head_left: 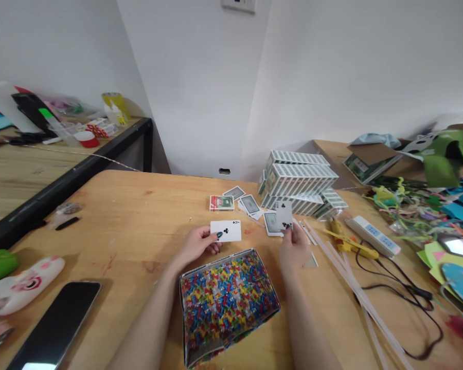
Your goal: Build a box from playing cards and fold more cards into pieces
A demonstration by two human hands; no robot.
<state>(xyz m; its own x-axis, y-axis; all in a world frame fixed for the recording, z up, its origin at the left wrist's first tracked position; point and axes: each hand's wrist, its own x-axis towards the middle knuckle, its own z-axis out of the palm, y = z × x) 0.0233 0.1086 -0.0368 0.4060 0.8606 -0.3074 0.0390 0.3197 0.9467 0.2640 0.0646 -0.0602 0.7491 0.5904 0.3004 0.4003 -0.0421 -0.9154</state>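
An ace of clubs playing card lies face up in my left hand, pinched between thumb and fingers. My right hand is closed on another playing card, also face up with black club marks, held above a stack of face-down cards. Beyond my hands, several more grey-backed cards lie loose on the table beside a red and green card box. Between my forearms stands a shallow open box with a colourful patterned inside.
Striped green-and-white cartons are piled at the back. On the right lie a yellow glue gun, clear glue sticks, a power strip and black cable. A phone lies front left on the wooden table.
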